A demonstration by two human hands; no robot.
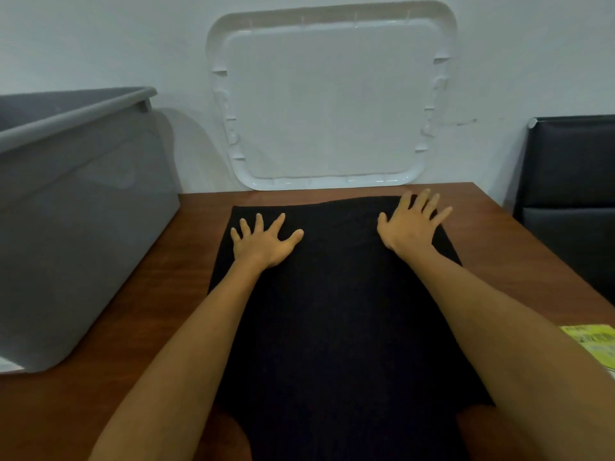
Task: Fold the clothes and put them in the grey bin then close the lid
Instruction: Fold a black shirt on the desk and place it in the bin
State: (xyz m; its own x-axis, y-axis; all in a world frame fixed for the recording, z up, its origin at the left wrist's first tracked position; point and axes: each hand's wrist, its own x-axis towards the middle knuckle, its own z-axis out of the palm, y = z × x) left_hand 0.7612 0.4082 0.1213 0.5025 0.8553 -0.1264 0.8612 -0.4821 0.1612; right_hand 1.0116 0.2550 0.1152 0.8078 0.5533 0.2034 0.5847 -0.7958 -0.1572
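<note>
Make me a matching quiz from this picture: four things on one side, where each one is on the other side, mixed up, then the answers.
Things
1. grey bin
2. white lid
3. black cloth
4. yellow printed item

Places
A. spread flat on the table, under the left hand and right hand
B. cut off at the picture's right edge
C. on the left, open, no lid on
D. standing against the wall

Pairs: 1-C, 2-D, 3-A, 4-B

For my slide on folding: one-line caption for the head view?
Left hand and right hand press a black garment on the table; grey bin beside, lid against the wall.
</note>
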